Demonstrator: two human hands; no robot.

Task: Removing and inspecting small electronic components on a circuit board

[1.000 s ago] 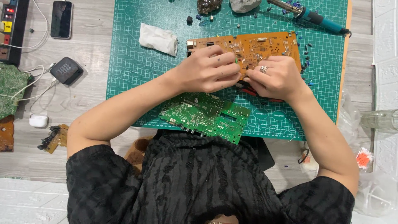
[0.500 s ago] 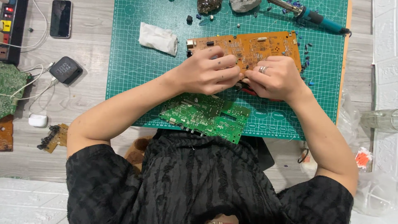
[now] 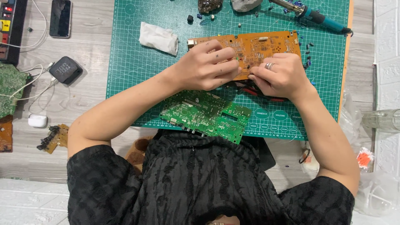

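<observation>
Overhead view of a workbench. Two bare hands meet over one orange circuit board (image 3: 258, 48), which lies flat near the far edge of the green cutting mat (image 3: 137, 83); one green circuit board (image 3: 206, 116) lies at the mat's near edge, just below the hands and apart from them. The left hand (image 3: 206, 66) rests on the orange board's near left part, fingers curled together, tips pressed against the board's near edge; the right hand (image 3: 277, 77), one ring on a finger, covers the board's near middle, fingers bunched and pinched at that same edge, fingertips of the two hands almost touching; whether anything small is clamped between them cannot be told. One white crumpled tissue (image 3: 158, 38) lies left of the orange board; one soldering iron (image 3: 316, 16) with a teal handle lies at the mat's far right corner; two dark lumps sit at the mat's far edge; small loose components are scattered near the board's right end. The mat lies on a grey wood-grain table (image 3: 71, 104); at the table's left side are one black phone (image 3: 60, 18), one small dark speaker (image 3: 66, 70), one white earbud case (image 3: 37, 121) and further board pieces; the person wears a black textured top.
</observation>
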